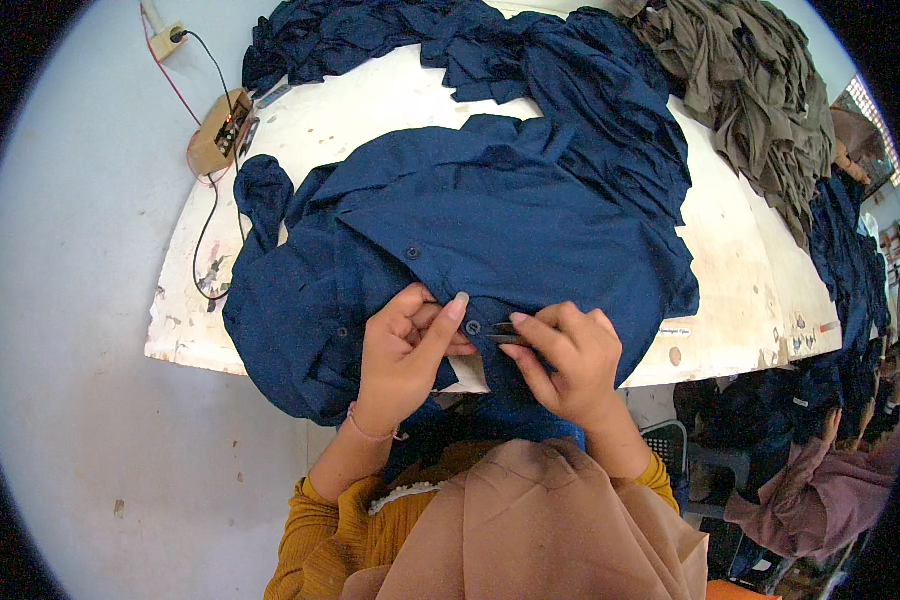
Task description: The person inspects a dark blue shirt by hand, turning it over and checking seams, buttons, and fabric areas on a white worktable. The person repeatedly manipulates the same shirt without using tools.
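A navy blue buttoned shirt lies spread over the near edge of the table in front of me. My left hand pinches the shirt's front edge, its thumb beside a dark round button. Just right of that button, my right hand grips small dark thread snips, whose two pointed tips face left. Another button shows farther up the front, and one more sits left of my left hand. Parts of the fingers of both hands are hidden.
More navy garments are heaped along the far side of the white table. Brown-grey garments pile at the far right. A wooden box with cables stands at the left edge. Another person's sleeve shows at the lower right.
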`<state>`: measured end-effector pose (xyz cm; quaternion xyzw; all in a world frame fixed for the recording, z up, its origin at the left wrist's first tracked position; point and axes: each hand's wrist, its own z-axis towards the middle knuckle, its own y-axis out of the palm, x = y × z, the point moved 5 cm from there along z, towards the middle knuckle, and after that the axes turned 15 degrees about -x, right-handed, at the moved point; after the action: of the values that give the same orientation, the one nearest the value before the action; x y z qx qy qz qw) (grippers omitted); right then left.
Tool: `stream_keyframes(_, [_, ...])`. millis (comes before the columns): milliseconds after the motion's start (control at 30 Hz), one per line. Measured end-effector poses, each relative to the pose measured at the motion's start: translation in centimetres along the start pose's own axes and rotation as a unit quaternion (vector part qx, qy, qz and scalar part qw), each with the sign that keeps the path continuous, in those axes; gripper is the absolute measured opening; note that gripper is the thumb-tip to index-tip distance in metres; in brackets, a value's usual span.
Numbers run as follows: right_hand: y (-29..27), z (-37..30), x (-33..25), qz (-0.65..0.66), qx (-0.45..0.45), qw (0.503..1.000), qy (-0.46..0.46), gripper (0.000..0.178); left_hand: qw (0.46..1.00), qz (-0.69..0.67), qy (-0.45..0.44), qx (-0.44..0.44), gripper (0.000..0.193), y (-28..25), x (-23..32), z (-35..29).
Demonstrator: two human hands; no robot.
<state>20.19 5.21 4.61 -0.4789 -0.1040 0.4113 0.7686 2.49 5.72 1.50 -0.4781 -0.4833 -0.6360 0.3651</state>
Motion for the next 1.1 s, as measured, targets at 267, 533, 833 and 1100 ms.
stream_keyframes(267, [0.1,0.3,-0.9,-0.018,-0.01,0.999,-0.027,0.025,0.999,0.025,0.028,-0.014,0.014,0.2,0.1,-0.3])
stream_keyframes(533, [0.1,0.3,-0.4,0.007,-0.018,1.0,-0.016,0.023,0.999,0.022,0.026,-0.016,0.014,0.3,0.3,-0.3])
stream_keyframes(833, [1.7,1.9,2.4,0.364,-0.085,0.923,0.093,0.009,0.994,-0.076,0.076,-0.021,0.021,0.3,-1.1,-0.1])
stream_keyframes(1100, [0.3,3.4,2.9,0.273,0.01,0.956,0.11,0.026,0.991,0.075,-0.068,-0.085,0.013,0.8,-1.9,-0.3])
